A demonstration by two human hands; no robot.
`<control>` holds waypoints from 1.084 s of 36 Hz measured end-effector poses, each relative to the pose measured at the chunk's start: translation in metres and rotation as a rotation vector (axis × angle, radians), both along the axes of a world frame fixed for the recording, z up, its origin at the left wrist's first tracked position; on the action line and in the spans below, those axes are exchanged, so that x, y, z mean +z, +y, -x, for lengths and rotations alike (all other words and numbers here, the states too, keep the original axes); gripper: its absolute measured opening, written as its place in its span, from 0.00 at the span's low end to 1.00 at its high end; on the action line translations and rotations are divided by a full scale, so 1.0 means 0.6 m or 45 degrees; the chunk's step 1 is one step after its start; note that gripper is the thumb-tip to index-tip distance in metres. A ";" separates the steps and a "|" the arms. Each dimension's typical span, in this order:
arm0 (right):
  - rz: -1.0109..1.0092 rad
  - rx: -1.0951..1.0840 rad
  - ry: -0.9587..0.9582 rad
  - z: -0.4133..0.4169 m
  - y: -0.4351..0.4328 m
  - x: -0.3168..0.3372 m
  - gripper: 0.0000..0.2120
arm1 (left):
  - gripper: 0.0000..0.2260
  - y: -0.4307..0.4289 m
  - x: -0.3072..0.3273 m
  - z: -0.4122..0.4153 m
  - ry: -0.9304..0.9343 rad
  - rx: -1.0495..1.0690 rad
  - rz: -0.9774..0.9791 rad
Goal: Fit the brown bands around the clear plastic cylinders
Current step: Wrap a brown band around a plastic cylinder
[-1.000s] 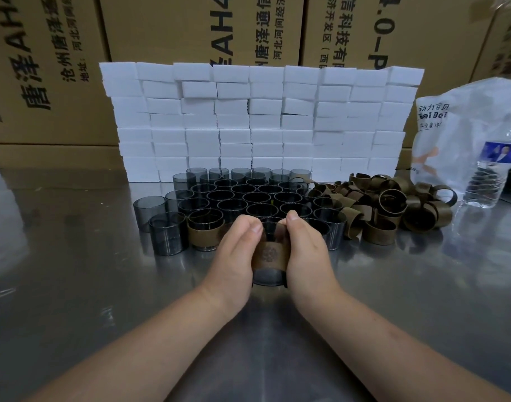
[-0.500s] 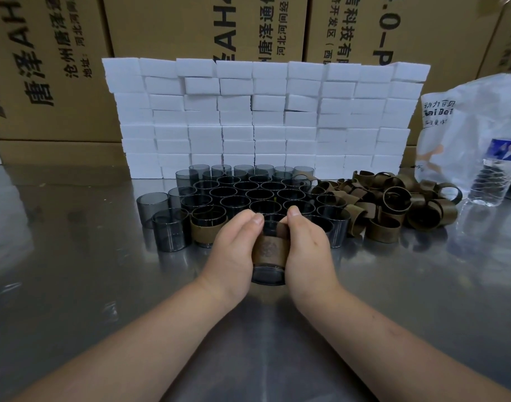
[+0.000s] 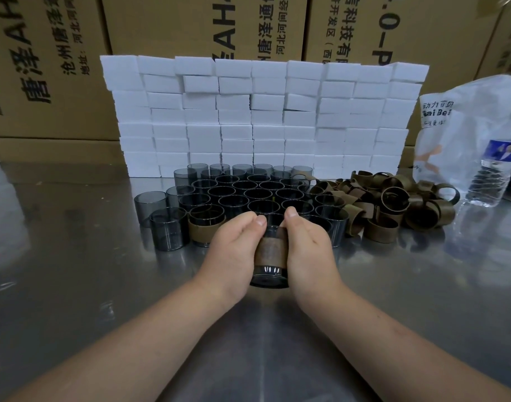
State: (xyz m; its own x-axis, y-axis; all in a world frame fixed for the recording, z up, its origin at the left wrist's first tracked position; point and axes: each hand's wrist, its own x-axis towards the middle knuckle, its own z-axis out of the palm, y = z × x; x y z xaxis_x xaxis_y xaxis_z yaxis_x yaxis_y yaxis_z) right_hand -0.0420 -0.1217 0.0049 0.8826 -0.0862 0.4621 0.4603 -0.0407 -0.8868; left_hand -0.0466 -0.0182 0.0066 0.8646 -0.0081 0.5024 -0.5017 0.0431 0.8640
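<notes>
The left hand (image 3: 234,250) and right hand (image 3: 309,250) grip one cylinder (image 3: 268,275) from either side, thumbs at its rim, with a band (image 3: 273,252) round its middle. Grip and place match half a second ago. Just behind it on the table (image 3: 74,271) stand the other cylinders (image 3: 248,195), one banded (image 3: 205,230). Loose bands (image 3: 393,204) are heaped to their right. The bag's (image 3: 466,126) contents cannot be told.

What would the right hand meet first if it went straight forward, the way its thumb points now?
Probably the nearest bare clear cylinder, which stands just beyond the thumb of the right hand. How wide the gap between them is, the picture does not show.
</notes>
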 end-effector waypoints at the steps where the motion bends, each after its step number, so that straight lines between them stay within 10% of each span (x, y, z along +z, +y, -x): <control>1: 0.012 -0.001 -0.001 0.000 0.000 0.000 0.20 | 0.19 0.001 0.000 0.000 0.002 -0.001 0.005; 22: 0.047 0.028 -0.021 -0.008 0.001 -0.008 0.20 | 0.24 0.002 -0.007 -0.004 -0.007 0.043 -0.055; 39: -0.155 -0.407 0.005 -0.065 -0.051 -0.010 0.15 | 0.13 0.041 -0.024 -0.041 -0.012 0.834 -0.672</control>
State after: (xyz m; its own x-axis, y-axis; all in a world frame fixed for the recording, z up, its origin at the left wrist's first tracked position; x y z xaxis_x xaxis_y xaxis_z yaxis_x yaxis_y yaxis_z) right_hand -0.0031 -0.1525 -0.0010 0.8038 -0.4133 0.4279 0.4377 -0.0762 -0.8959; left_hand -0.0219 0.0061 -0.0075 0.7723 0.2578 0.5806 -0.2919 -0.6678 0.6847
